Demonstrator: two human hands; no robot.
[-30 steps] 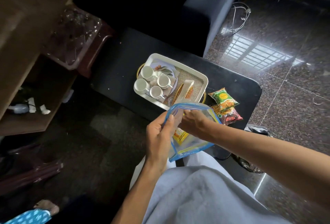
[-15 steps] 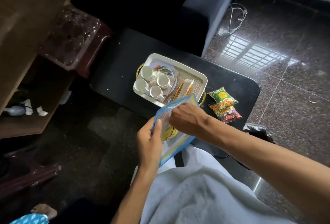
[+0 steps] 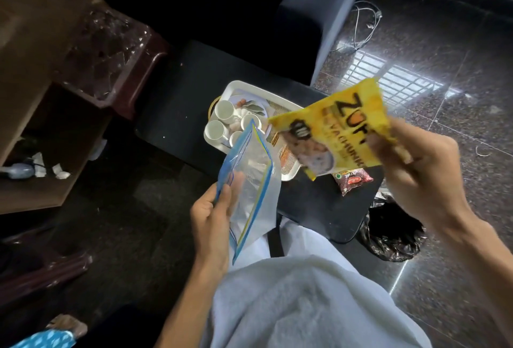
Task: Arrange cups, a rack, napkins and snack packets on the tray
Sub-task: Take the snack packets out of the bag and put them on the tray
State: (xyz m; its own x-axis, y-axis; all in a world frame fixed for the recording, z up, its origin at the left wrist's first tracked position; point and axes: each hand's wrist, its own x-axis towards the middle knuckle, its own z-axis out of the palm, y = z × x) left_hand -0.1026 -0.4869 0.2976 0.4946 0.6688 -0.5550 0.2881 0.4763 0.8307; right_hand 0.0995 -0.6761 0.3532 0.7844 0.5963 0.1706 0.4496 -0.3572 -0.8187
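Emptied since the earlier frame, the zip-lock bag (image 3: 251,178) hangs limp from the left hand (image 3: 212,220), which pinches its mouth, near the white tray (image 3: 236,84) holding white cups (image 3: 224,110) on the black table (image 3: 183,92). Yellow snack packet (image 3: 333,128), now out, is up over the tray's right end, right hand (image 3: 413,178) gripping its right edge; a red snack packet (image 3: 352,181) lies on the table beside the tray. Packet looks light, crinkly, slick, contents crushable: hold the sealed edge, don't squeeze the middle.

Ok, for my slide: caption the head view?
Right hand holds a yellow snack packet; left hand grips a clear zip bag, tray of cups beyond.
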